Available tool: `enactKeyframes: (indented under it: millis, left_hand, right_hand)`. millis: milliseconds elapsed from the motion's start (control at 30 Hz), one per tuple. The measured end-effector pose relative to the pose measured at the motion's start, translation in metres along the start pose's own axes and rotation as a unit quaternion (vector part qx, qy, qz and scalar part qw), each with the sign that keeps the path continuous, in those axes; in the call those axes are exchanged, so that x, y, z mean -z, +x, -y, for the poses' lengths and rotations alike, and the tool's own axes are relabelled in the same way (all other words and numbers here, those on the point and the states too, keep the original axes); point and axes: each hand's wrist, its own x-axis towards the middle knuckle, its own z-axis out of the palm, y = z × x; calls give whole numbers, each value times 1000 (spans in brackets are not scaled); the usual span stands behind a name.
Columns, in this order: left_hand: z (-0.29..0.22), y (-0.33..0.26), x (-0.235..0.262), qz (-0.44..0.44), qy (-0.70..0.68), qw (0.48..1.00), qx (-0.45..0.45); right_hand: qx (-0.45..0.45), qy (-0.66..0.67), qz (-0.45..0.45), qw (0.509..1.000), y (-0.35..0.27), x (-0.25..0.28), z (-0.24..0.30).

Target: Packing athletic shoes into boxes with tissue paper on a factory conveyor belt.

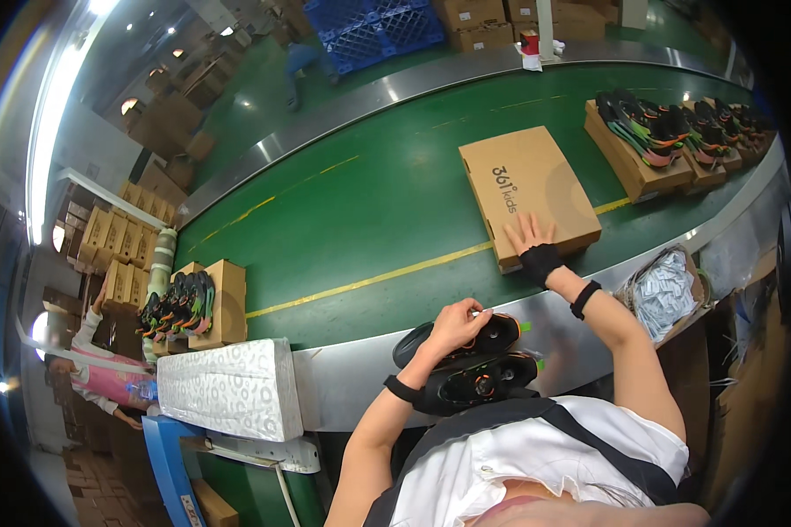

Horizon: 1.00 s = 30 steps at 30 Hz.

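Note:
My left hand (455, 327) grips a pair of black shoes (466, 362) with orange and green accents, held against my body by the conveyor's metal edge. My right hand (531, 237) rests flat with fingers spread on the near end of a closed brown cardboard shoebox (526, 180) lying on the green conveyor belt (360, 211). A black wrap covers that wrist, and a black band sits further down the forearm.
Further along the belt at the right stand open boxes with colourful shoes (668, 132) laid on them. More shoes on boxes (189, 307) sit at the left beside a white wrapped stack (228, 386). A bin of white packets (664, 294) stands at my right. Another person (97, 369) works at far left.

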Motion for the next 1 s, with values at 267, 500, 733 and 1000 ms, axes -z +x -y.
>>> enactKeyframes:
  millis: [267, 500, 733, 1000]
  left_hand:
    - [-14, 23, 15, -177, 124, 967, -136]
    - [-39, 20, 24, -103, 263, 936, -209]
    - [-30, 27, 24, -162, 336, 910, -183]
    - [9, 18, 54, -251, 295, 898, -210]
  right_hand:
    - [-93, 255, -106, 957, -8, 44, 50]
    - [-195, 603, -190, 750, -49, 87, 34]
    - [-228, 341, -195, 891, -22, 76, 87]
    - [-247, 644, -405, 600, -52, 79, 26]
